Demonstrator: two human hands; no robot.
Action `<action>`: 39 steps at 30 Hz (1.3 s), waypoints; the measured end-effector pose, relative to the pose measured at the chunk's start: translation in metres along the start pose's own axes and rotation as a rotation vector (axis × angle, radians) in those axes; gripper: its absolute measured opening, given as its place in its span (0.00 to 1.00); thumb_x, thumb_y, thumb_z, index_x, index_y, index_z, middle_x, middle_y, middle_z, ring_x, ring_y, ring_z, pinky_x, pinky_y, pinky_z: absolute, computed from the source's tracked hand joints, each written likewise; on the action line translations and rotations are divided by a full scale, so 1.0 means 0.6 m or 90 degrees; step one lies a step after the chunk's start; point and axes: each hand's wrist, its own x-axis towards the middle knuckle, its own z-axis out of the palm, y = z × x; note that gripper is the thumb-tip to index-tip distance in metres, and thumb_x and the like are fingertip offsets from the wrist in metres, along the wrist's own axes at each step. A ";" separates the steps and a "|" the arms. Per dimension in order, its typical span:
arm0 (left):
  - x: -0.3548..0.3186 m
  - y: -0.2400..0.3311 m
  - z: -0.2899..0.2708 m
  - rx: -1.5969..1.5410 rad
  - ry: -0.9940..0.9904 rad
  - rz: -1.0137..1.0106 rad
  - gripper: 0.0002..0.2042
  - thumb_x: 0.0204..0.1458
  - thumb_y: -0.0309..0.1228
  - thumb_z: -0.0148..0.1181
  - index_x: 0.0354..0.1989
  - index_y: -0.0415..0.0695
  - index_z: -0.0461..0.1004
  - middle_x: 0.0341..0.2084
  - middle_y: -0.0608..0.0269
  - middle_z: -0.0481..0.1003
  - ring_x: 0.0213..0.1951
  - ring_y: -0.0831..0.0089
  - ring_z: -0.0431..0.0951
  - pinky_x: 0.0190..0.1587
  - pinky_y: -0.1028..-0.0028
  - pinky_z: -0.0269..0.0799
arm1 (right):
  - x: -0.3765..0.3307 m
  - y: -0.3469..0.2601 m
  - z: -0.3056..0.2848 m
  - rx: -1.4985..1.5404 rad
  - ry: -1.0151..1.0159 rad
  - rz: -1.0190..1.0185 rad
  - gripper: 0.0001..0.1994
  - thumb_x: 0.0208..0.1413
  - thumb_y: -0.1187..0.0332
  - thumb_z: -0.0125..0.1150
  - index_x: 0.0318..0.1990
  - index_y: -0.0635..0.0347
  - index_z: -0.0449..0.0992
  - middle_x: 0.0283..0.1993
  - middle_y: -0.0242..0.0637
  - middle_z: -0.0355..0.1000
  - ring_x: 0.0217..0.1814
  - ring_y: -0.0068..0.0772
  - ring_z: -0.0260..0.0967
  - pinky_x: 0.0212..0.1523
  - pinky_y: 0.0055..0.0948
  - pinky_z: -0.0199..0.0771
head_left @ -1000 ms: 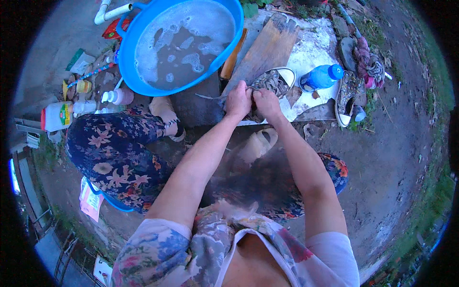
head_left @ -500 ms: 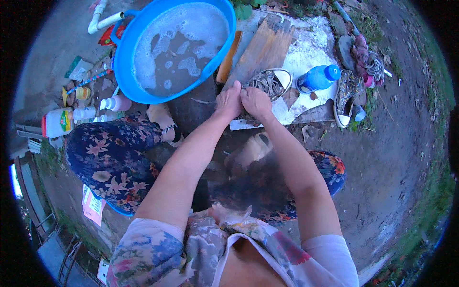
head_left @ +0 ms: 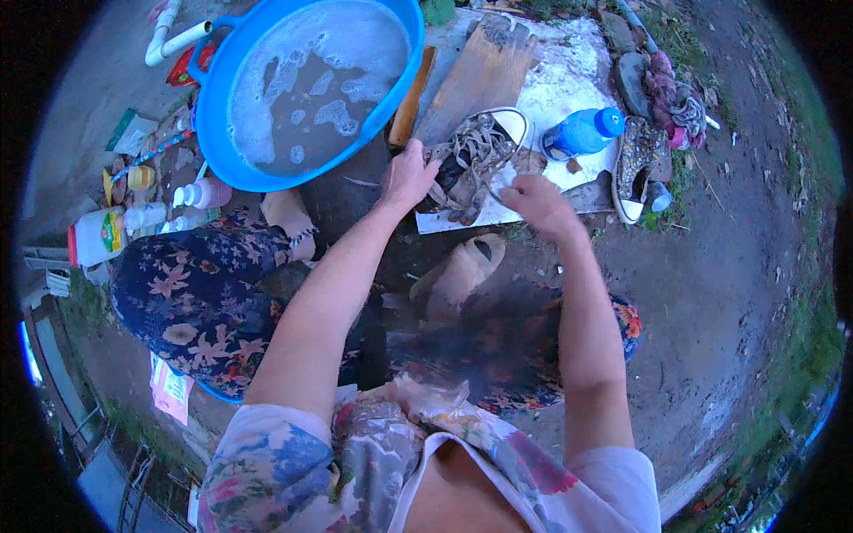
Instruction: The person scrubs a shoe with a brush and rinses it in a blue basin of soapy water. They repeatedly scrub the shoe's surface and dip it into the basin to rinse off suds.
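A grey patterned sneaker (head_left: pixel 471 169) with a white rubber toe lies with its toe away from me, partly on a wooden board (head_left: pixel 480 75). My left hand (head_left: pixel 410 180) is closed on the left side of the sneaker's opening. Right of the sneaker, my right hand (head_left: pixel 540 206) is closed in a pinch; a shoelace (head_left: pixel 494 192) seems to run from the shoe to its fingers. Just beyond that hand a blue bottle (head_left: pixel 582 133) lies tilted on a white sheet (head_left: pixel 569 80). The matching sneaker (head_left: pixel 633 169) rests farther right.
A large blue tub (head_left: pixel 203 115) of sudsy grey water stands at the far left. Bottles and a white jug (head_left: pixel 98 238) are left of my knee. A bundled cloth (head_left: pixel 675 102) and flat stones lie at the far right. A small cup (head_left: pixel 658 196) is beside the second sneaker.
My hands were together at the sneaker's opening. The right hand has drawn away to the right and toward me, while the left stays at the shoe. More of the sneaker shows.
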 end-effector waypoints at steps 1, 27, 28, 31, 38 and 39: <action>-0.005 0.003 0.003 0.043 0.105 0.120 0.16 0.46 0.34 0.59 0.40 0.41 0.64 0.32 0.49 0.73 0.40 0.50 0.73 0.43 0.57 0.67 | 0.002 0.019 -0.017 -0.051 -0.030 0.021 0.15 0.46 0.59 0.54 0.32 0.64 0.75 0.34 0.53 0.72 0.39 0.51 0.71 0.42 0.44 0.69; -0.084 -0.004 -0.020 -0.003 0.231 0.372 0.17 0.43 0.19 0.49 0.44 0.44 0.70 0.43 0.53 0.67 0.46 0.56 0.69 0.48 0.64 0.66 | 0.077 0.062 0.064 -0.030 0.278 0.032 0.13 0.48 0.59 0.56 0.40 0.48 0.76 0.40 0.46 0.73 0.43 0.48 0.71 0.43 0.41 0.71; -0.077 0.011 -0.001 -0.054 0.179 0.457 0.15 0.44 0.21 0.50 0.43 0.44 0.71 0.41 0.54 0.69 0.44 0.54 0.70 0.47 0.65 0.67 | 0.081 0.058 0.064 -0.029 0.261 0.045 0.12 0.48 0.59 0.55 0.40 0.48 0.76 0.39 0.46 0.73 0.43 0.48 0.71 0.43 0.41 0.71; -0.045 0.072 0.072 -0.043 0.066 0.324 0.13 0.45 0.23 0.53 0.41 0.41 0.72 0.38 0.51 0.72 0.41 0.52 0.73 0.42 0.63 0.69 | 0.076 0.055 0.059 -0.026 0.263 0.036 0.12 0.50 0.58 0.54 0.39 0.49 0.76 0.38 0.46 0.73 0.42 0.48 0.71 0.42 0.42 0.70; -0.022 0.036 0.044 0.007 0.021 0.283 0.09 0.50 0.34 0.53 0.33 0.44 0.75 0.31 0.52 0.75 0.36 0.56 0.75 0.38 0.64 0.69 | 0.070 0.078 0.054 0.104 0.327 0.142 0.12 0.51 0.58 0.54 0.38 0.50 0.76 0.39 0.44 0.74 0.42 0.49 0.71 0.42 0.43 0.69; -0.037 0.021 0.012 0.021 0.044 0.313 0.08 0.50 0.33 0.54 0.32 0.43 0.76 0.30 0.54 0.75 0.36 0.58 0.75 0.37 0.66 0.70 | 0.071 0.083 0.055 0.107 0.331 0.151 0.12 0.50 0.58 0.54 0.37 0.50 0.76 0.38 0.44 0.74 0.42 0.49 0.71 0.42 0.43 0.69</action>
